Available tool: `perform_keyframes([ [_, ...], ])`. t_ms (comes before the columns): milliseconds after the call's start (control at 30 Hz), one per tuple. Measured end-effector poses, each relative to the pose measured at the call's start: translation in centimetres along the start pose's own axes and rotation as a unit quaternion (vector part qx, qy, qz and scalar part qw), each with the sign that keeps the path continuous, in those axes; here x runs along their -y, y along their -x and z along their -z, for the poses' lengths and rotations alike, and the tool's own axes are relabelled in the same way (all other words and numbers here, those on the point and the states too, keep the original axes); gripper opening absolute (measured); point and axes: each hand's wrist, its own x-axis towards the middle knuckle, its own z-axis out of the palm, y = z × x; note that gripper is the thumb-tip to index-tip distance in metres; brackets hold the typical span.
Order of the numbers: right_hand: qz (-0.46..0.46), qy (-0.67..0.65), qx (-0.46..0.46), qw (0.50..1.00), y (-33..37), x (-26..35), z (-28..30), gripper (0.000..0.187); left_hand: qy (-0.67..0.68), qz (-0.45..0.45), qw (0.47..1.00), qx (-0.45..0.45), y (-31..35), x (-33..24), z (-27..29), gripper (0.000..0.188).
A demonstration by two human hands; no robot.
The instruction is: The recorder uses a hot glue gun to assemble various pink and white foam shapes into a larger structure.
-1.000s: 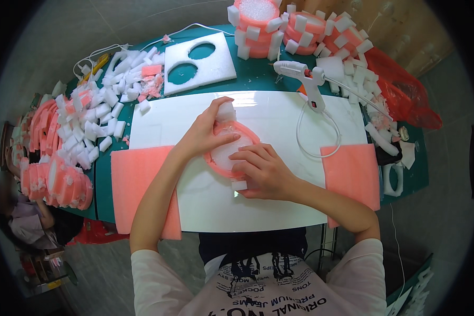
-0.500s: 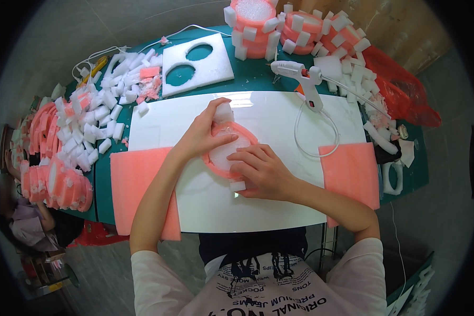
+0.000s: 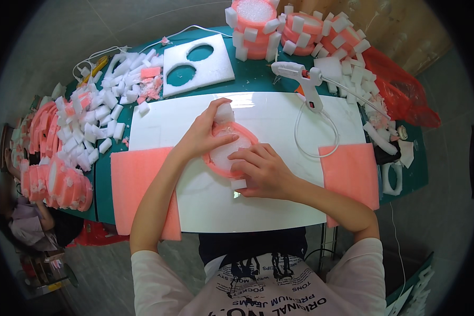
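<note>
A round pink foam ring (image 3: 249,134) with a white foam disc (image 3: 224,156) inside lies on the white board in front of me. My left hand (image 3: 201,134) grips its upper left side, thumb across the disc and fingers around a white foam block (image 3: 224,112) at the ring's top edge. At the lower right, my right hand (image 3: 268,171) is closed on a small white foam block (image 3: 238,184) against the ring's bottom edge. Its curled fingers lie over the ring's rim, and their tips are partly hidden.
A white glue gun (image 3: 303,79) stands behind on the right, its cable looping over the board (image 3: 205,210). Pink foam sheets (image 3: 137,184) flank the board. Loose white foam blocks (image 3: 102,113) heap at left; ring stacks (image 3: 255,31) stand behind. Another person (image 3: 31,226) sits at far left.
Almost nothing differs. My right hand's fingers have shifted very slightly at the ring's lower edge, while my left hand keeps its hold.
</note>
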Motion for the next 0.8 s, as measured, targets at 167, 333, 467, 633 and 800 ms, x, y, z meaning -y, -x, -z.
perform_keyframes([
  [167, 0.006, 0.012, -0.011, 1.000, -0.04, 0.05, -0.17, 0.049, 0.001, -0.001, 1.000, 0.003, 0.03, 0.08, 0.05, 0.073],
  [333, 0.009, 0.013, -0.017, 1.000, 0.03, 0.14, -0.14, 0.049, -0.018, 0.004, 1.000, 0.014, -0.05, -0.08, 0.15, 0.076],
  [467, 0.022, 0.013, -0.013, 1.000, 0.13, 0.07, -0.27, 0.051, -0.017, 0.003, 1.000, 0.011, 0.00, -0.04, 0.14, 0.076],
  [633, 0.020, 0.017, -0.007, 1.000, 0.14, 0.10, -0.13, 0.052, 0.008, 0.005, 1.000, 0.008, 0.04, -0.22, 0.07, 0.073],
  [800, 0.021, 0.016, -0.003, 1.000, 0.15, 0.09, -0.08, 0.053, 0.003, 0.002, 1.000, 0.002, 0.03, -0.19, 0.05, 0.074],
])
